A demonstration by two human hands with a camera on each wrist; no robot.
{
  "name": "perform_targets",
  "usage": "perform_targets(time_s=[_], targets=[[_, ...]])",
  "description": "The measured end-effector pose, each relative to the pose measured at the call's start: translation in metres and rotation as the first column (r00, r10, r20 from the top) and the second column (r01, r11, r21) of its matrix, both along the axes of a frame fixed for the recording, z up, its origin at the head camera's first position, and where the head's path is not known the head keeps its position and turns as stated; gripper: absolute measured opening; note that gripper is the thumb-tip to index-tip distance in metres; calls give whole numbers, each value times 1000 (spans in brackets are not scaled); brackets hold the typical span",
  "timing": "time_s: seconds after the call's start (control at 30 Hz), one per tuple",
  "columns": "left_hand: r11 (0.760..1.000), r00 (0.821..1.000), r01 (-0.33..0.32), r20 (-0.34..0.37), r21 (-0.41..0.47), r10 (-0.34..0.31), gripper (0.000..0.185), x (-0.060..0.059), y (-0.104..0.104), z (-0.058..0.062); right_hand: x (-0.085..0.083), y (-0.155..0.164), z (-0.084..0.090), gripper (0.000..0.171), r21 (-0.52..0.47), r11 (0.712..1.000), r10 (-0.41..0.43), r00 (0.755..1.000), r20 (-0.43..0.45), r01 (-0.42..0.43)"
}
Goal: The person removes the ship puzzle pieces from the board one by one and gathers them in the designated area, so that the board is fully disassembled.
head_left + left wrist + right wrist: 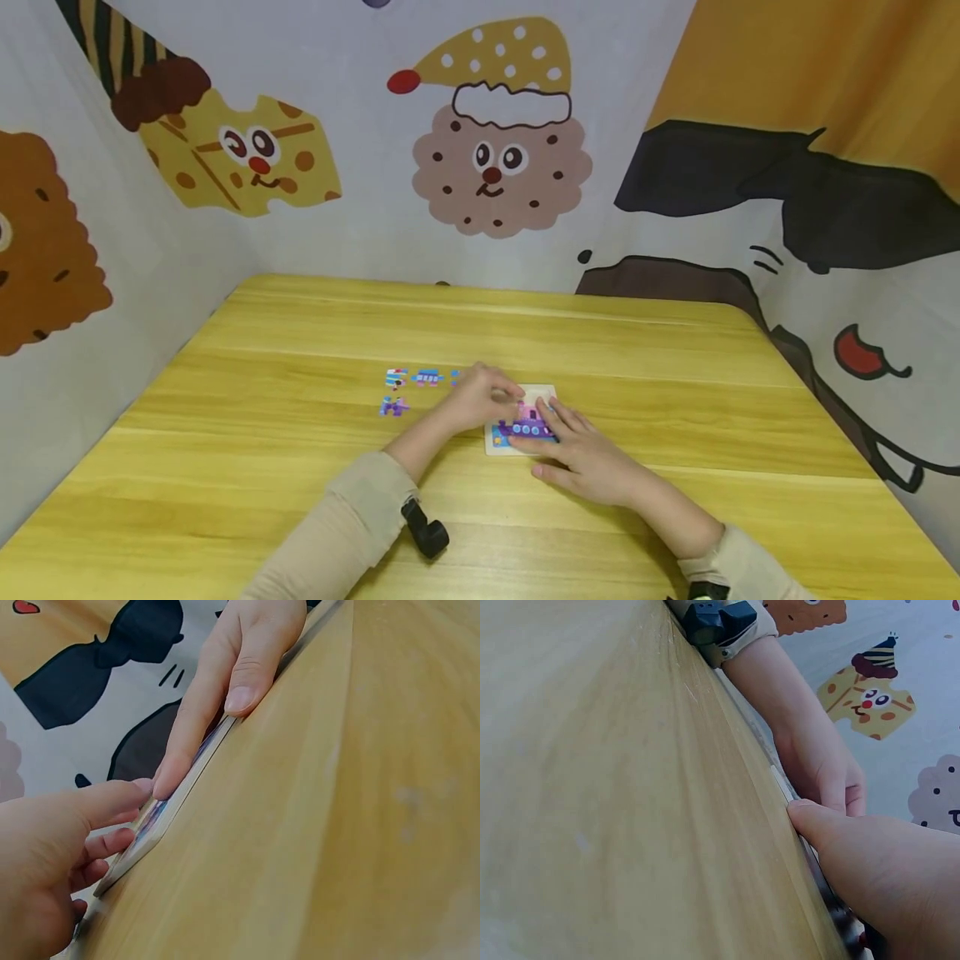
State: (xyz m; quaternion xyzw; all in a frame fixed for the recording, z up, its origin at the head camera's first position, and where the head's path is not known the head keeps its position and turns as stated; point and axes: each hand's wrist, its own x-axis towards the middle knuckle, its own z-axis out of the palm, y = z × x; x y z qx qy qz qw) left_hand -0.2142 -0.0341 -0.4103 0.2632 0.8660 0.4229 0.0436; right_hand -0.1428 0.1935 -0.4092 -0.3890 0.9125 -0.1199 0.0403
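Two hands at a small puzzle board on a wooden table.
The right hand [581, 454] lies flat, fingers straight, pressing the puzzle board [522, 421]; the left hand [480, 396], fingers curled, touches its upper-left edge. Loose puzzle pieces [408, 387] lie just left on the table [300, 433].

Light is even and fairly bright in all three views, soft and diffuse, with no clear source and no hard glare. The head view is sharp at the centre; the table [675, 517] edges bow outward, a wide-lens distortion, and shadows under the arms are faint. In both wrist views the near tabletop is a blurred, pale sheen. The left hand [45, 862] close to the lens is soft, and the right hand [885, 877] is likewise out of focus
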Motion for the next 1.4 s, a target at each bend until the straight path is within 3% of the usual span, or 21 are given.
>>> perform_targets(time_s=[0.1,0.33,0.63,1.4], targets=[[998,999,-8,-33,-65,6,25,0,2,0,0,0,0,46,-1,1000,-1,1000,1,1],[992,993,0,-116,-124,-15,23,1,2,-2,0,0,-2,46,-9,1000,8,1000,-6,-8],[986,993,-13,-119,-166,-7,24,1,4,-3,0,-1,-1,45,-15,1000,15,1000,-16,-16],[995,998,-16,-56,-98,11,25,2,7,1,0,0,0,45,2,1000,9,1000,-13,-9]])
